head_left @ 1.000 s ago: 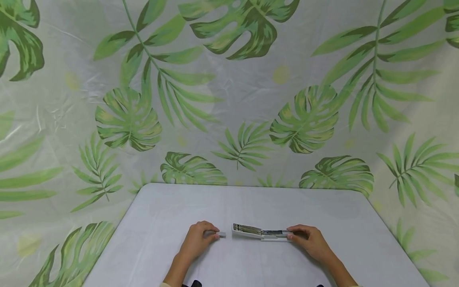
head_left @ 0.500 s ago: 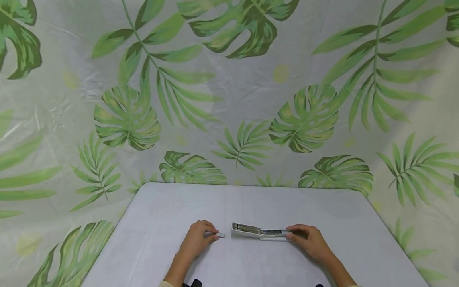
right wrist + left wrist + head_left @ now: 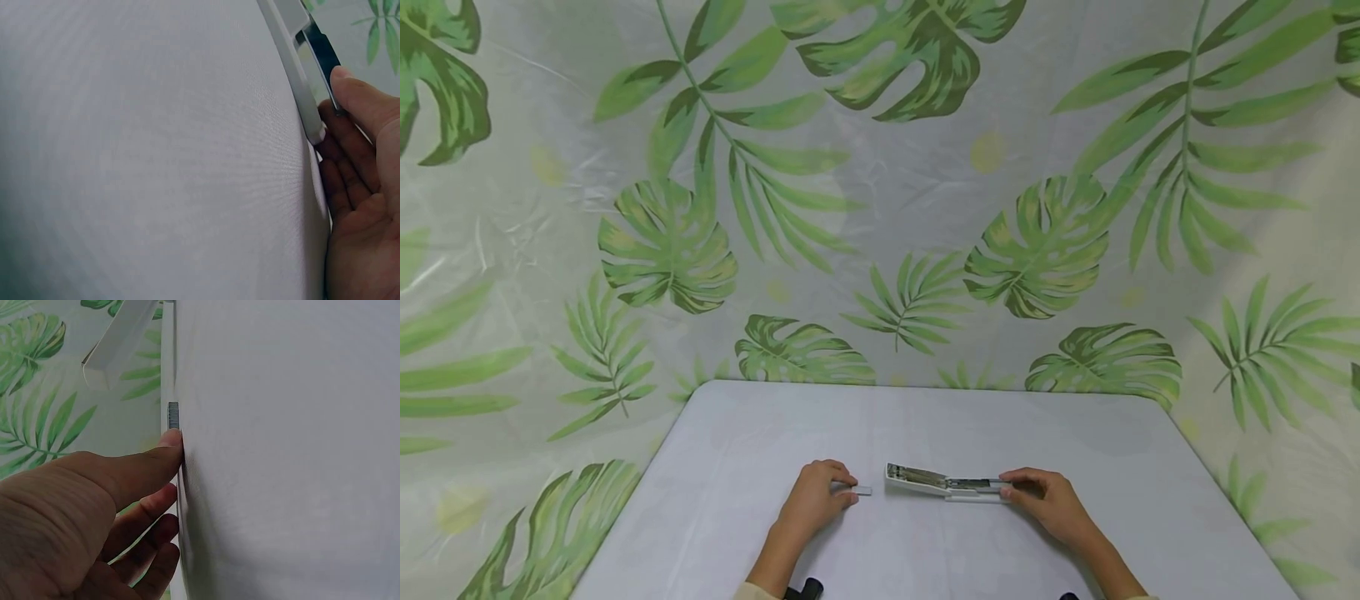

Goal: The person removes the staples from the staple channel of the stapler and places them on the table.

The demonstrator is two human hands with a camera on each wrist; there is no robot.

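Note:
A white stapler (image 3: 917,478) lies opened out on the table, its top arm folded back to the left and tilted up. My right hand (image 3: 1047,503) pinches its right end; in the right wrist view the thumb rests on the dark metal magazine (image 3: 324,53), above the white base (image 3: 292,72). To the left, my left hand (image 3: 811,502) pinches a short strip of staples (image 3: 174,415) between thumb and fingertips, low over the tabletop. A gap separates the strip from the stapler's raised arm. The other left fingers are loosely bent, as the left wrist view shows.
The table has a white cloth (image 3: 760,433) with rounded far corners. Behind it hangs a leaf-patterned curtain (image 3: 917,208). A black object (image 3: 812,589) shows at the bottom edge by the left forearm, and another (image 3: 1069,596) near the right forearm.
The staple strip has turned slightly in my left fingers and now looks paler and flatter. Both hands and the stapler stay practically in place.

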